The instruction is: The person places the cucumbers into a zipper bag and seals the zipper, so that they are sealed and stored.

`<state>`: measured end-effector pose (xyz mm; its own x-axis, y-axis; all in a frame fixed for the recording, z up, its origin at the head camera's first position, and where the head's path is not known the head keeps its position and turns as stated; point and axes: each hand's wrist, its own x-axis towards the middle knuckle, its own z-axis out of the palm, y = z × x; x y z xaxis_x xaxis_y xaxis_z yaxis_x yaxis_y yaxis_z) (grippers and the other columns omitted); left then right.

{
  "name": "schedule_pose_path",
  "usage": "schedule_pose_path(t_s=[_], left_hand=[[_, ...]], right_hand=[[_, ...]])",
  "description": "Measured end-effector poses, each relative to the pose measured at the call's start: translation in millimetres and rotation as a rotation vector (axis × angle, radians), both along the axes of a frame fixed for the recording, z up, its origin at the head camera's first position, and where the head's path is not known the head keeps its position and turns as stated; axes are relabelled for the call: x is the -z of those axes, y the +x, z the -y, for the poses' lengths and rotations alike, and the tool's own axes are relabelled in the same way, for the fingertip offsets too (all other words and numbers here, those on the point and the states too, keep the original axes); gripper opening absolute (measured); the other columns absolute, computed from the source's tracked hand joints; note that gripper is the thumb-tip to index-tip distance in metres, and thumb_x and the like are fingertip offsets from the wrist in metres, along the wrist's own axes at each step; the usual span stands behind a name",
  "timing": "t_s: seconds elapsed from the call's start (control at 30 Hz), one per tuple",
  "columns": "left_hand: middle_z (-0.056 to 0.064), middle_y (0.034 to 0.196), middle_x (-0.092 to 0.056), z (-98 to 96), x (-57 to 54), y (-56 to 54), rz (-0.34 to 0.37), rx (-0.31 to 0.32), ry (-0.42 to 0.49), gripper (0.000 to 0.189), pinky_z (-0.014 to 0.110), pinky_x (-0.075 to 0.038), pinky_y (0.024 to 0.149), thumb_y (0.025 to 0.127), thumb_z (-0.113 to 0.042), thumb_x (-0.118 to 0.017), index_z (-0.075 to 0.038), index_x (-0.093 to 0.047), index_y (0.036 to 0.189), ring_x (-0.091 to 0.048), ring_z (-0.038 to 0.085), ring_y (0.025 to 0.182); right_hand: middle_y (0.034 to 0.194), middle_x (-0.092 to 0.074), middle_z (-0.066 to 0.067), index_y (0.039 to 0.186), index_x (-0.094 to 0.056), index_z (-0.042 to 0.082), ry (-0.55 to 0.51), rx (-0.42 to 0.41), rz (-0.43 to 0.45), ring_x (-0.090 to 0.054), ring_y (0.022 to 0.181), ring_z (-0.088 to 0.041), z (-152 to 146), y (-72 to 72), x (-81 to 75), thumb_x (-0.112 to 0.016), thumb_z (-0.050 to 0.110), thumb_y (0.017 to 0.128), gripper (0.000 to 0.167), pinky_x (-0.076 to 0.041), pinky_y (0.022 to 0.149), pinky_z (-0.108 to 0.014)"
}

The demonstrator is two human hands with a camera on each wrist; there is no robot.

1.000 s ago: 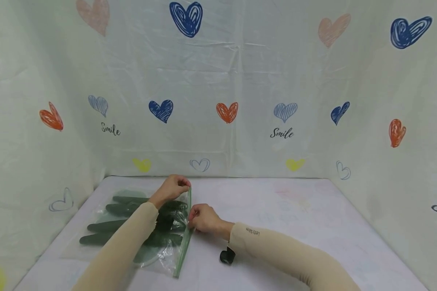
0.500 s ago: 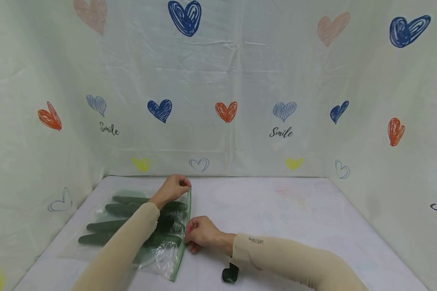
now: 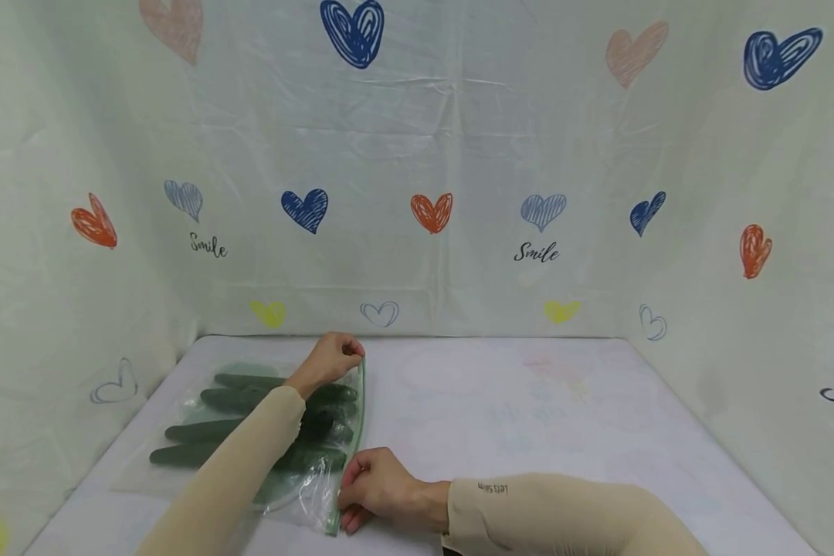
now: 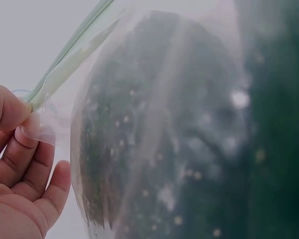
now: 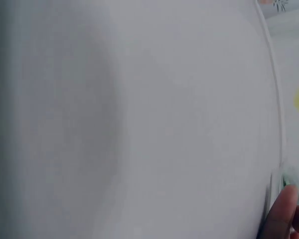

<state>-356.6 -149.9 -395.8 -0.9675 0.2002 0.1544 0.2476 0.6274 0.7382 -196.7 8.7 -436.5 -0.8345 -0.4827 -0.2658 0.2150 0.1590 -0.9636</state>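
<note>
A clear zip bag [image 3: 313, 506] lies flat on the left part of the table, its green zip strip [image 3: 361, 401] facing right. Inside are several dark green cucumbers [image 3: 188, 455] side by side, with a pale rounded edge [image 3: 274, 498] showing beneath. My left hand [image 3: 330, 358] pinches the strip's far end between thumb and forefinger; the left wrist view shows that grip close up, beside a speckled cucumber [image 4: 154, 139]. My right hand [image 3: 382, 486] pinches the strip close to its near end. In the right wrist view only a few fingertips [image 5: 283, 211] and a bit of the bag appear.
The white table [image 3: 514, 417] extends to the right of the bag. Behind and at both sides hangs a pale curtain [image 3: 486, 154] printed with hearts. My left forearm [image 3: 229, 463] crosses over the bag and hides part of the cucumbers.
My right hand has slid along the green strip toward me, from its middle to near its near end. My left hand has stayed at the far end.
</note>
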Motion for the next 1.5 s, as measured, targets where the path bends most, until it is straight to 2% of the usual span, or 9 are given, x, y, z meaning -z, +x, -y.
schedule_pose_path(t_s=[0.27, 0.47, 0.73, 0.87, 1.0, 1.1, 1.2, 1.4, 1.5], left_hand=[[0.006, 0.086, -0.064, 0.7, 0.7, -0.1, 0.014, 0.002, -0.008, 0.01, 0.031, -0.045, 0.062, 0.089, -0.006, -0.059, -0.005, -0.069, 0.09, -0.052, 0.02, 0.073], [0.006, 0.084, -0.063, 0.0, 0.5, -0.4, 0.016, -0.003, -0.018, 0.01, 0.03, -0.044, 0.059, 0.087, -0.005, -0.059, -0.005, -0.069, 0.089, -0.051, 0.019, 0.071], [0.006, 0.083, -0.063, 0.2, 1.3, -2.4, 0.0, -0.001, -0.025, 0.01, 0.03, -0.045, 0.06, 0.087, -0.004, -0.059, -0.003, -0.069, 0.089, -0.051, 0.019, 0.071], [0.006, 0.082, -0.062, 1.8, 2.5, -2.7, -0.029, 0.021, -0.029, 0.01, 0.032, -0.046, 0.064, 0.086, -0.003, -0.059, -0.003, -0.069, 0.087, -0.053, 0.019, 0.073], [0.007, 0.083, -0.062, 5.4, 2.3, 3.8, -0.079, 0.091, -0.034, 0.009, 0.033, -0.047, 0.066, 0.086, -0.006, -0.058, -0.003, -0.067, 0.087, -0.054, 0.019, 0.075], [0.01, 0.09, -0.063, 6.9, -1.8, 12.0, -0.089, 0.115, -0.069, 0.012, 0.039, -0.05, 0.074, 0.087, -0.009, -0.058, -0.001, -0.066, 0.092, -0.058, 0.024, 0.083], [0.014, 0.101, -0.063, 8.3, -9.1, 19.8, -0.069, 0.11, -0.131, 0.017, 0.046, -0.048, 0.084, 0.089, -0.011, -0.059, 0.001, -0.065, 0.099, -0.059, 0.029, 0.096], [0.01, 0.1, -0.064, 23.3, -24.0, 39.9, -0.082, 0.156, -0.286, 0.017, 0.047, -0.049, 0.085, 0.091, -0.013, -0.062, -0.002, -0.065, 0.102, -0.06, 0.029, 0.097], [0.01, 0.101, -0.063, 34.7, -25.3, 52.7, -0.098, 0.175, -0.332, 0.015, 0.047, -0.049, 0.085, 0.091, -0.013, -0.062, -0.004, -0.065, 0.102, -0.059, 0.03, 0.097]], right_hand=[[0.053, -0.059, -0.009, 0.072, -0.058, 0.003, -0.024, -0.025, 0.021, -0.056, 0.041, -0.012, -1.7, 14.7, 0.6, -0.067, -0.013, 0.074, 0.019, -0.053, 0.043, -0.028], [0.056, -0.063, -0.012, 0.073, -0.059, 0.004, -0.028, -0.04, 0.017, -0.056, 0.041, -0.011, -2.9, 18.0, 2.9, -0.07, -0.012, 0.075, 0.019, -0.052, 0.043, -0.025], [0.055, -0.063, -0.013, 0.073, -0.058, 0.005, -0.042, -0.045, -0.003, -0.056, 0.041, -0.011, -2.7, 16.3, 2.6, -0.07, -0.011, 0.074, 0.02, -0.053, 0.044, -0.027], [0.056, -0.063, -0.012, 0.074, -0.058, 0.005, -0.042, -0.085, -0.005, -0.056, 0.041, -0.012, -5.5, 13.6, 1.7, -0.07, -0.01, 0.075, 0.019, -0.053, 0.044, -0.027], [0.06, -0.064, -0.013, 0.078, -0.059, 0.006, -0.015, -0.158, 0.005, -0.058, 0.045, -0.012, -14.2, 7.6, -2.1, -0.07, -0.005, 0.078, 0.015, -0.054, 0.048, -0.028], [0.066, -0.067, -0.013, 0.08, -0.061, 0.005, 0.032, -0.207, -0.008, -0.059, 0.049, -0.013, -26.5, -1.3, -8.2, -0.069, 0.002, 0.082, 0.009, -0.055, 0.05, -0.03], [0.068, -0.067, -0.01, 0.079, -0.062, 0.006, 0.146, -0.232, -0.128, -0.06, 0.052, -0.013, -44.0, -15.4, -17.9, -0.069, 0.009, 0.084, 0.01, -0.054, 0.049, -0.029], [0.066, -0.059, 0.005, 0.076, -0.061, 0.015, 0.515, -0.2, -0.589, -0.053, 0.057, -0.007, -90.2, -55.0, -40.6, -0.069, 0.023, 0.085, 0.014, -0.044, 0.05, -0.023], [0.072, -0.058, 0.007, 0.08, -0.061, 0.016, 0.676, -0.158, -0.746, -0.052, 0.063, -0.008, -116.0, -73.8, -50.7, -0.067, 0.026, 0.087, 0.014, -0.046, 0.057, -0.026]])
